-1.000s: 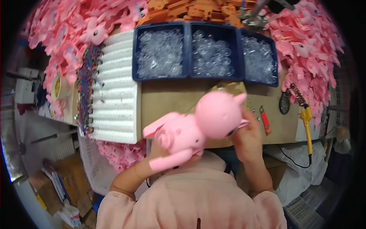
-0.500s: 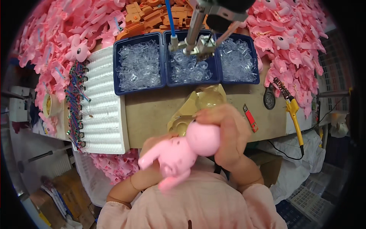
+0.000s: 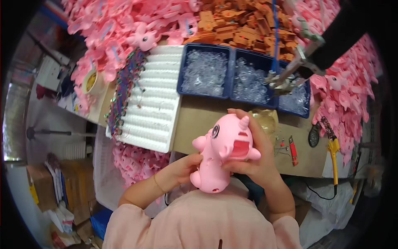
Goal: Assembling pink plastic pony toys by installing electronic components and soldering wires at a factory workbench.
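Observation:
A pink plastic unicorn toy (image 3: pixel 216 159) is held up in front of my chest, its head away from me. One painted eye, a small horn and a rectangular opening in the head show. My right hand (image 3: pixel 262 159) is closed round the head from the right, the thumb below the opening. My left hand (image 3: pixel 184 168) pinches the toy's left side with thumb and fingers; its fingertips are partly hidden. Just beyond my right hand, a yellowish translucent moulded holder (image 3: pixel 266 119) lies on the table.
Blue bins (image 3: pixel 206 94) of clear plastic parts stand behind, under a metal tool arm (image 3: pixel 290 74). A white ribbed foam tray (image 3: pixel 155 103) with wired parts is at left. Pink and orange parts are heaped at the back; a red cutter (image 3: pixel 293 151) and yellow soldering iron (image 3: pixel 333 151) lie right.
The view has swung left, so the table appears further right. The toy has been turned in my hands, and its eye, horn and head opening now show. Both hands still hold it.

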### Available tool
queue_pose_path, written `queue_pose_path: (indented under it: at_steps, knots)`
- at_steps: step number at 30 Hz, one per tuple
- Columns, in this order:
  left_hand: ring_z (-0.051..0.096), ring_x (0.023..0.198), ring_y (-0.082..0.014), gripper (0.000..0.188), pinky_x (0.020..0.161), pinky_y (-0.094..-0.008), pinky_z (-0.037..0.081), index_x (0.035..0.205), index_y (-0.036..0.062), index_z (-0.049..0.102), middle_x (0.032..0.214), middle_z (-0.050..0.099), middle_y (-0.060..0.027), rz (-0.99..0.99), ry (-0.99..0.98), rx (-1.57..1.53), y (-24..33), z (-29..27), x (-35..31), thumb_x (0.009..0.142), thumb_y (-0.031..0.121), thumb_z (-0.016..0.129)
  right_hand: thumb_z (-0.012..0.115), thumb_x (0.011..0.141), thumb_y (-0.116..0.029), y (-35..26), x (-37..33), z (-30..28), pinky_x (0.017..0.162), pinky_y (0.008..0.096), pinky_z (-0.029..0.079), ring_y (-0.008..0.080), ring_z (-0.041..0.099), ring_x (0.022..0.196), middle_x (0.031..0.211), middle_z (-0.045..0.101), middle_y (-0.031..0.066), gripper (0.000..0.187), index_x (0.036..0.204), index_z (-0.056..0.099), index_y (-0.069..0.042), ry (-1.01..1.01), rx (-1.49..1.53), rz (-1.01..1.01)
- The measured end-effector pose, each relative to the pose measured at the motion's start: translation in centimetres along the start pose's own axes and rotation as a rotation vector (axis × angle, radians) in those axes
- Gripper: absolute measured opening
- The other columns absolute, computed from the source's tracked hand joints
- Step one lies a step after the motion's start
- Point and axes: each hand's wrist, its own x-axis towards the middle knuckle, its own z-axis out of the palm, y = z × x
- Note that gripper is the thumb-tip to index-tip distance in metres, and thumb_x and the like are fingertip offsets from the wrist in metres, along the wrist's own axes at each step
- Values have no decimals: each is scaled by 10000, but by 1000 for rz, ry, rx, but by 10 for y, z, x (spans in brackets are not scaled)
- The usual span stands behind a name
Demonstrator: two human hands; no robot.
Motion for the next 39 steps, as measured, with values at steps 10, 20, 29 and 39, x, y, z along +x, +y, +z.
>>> queue_pose_path:
  at_steps: [10, 20, 29, 39]
  knots:
    - [574, 912, -112, 524, 760, -285, 471, 1038, -17, 615, 946, 640, -54, -632, 906, 1268, 76, -150, -236, 767, 427, 669, 690, 744, -155, 19, -36, -41, 800, 298, 465, 216, 610, 927, 1010, 641, 109, 389, 1092, 593, -11, -180, -270, 237]
    - [592, 973, -129, 298, 845, -275, 461, 1077, 7, 628, 1037, 659, -97, 124, 85, 1683, 158, 52, -84, 807, 128, 658, 624, 825, -161, 54, -46, -43, 729, 297, 493, 215, 632, 820, 928, 641, 116, 250, 1024, 612, -11, -114, -316, 213]
    - [617, 924, -322, 455, 742, -418, 506, 1017, 60, 595, 999, 634, -177, 289, 851, 2540, 288, 71, 198, 688, 361, 690, 601, 848, -151, 54, 19, -162, 609, 233, 442, 91, 553, 685, 728, 612, 38, 182, 812, 622, 26, 605, -260, 178]
    - [633, 829, -334, 368, 711, -409, 503, 1029, 44, 613, 907, 652, -173, 607, 869, 2390, 308, 64, 221, 753, 287, 597, 577, 728, -182, 124, 70, -307, 641, 392, 498, 292, 649, 754, 787, 664, 118, 155, 773, 688, -84, -106, -1749, 575]
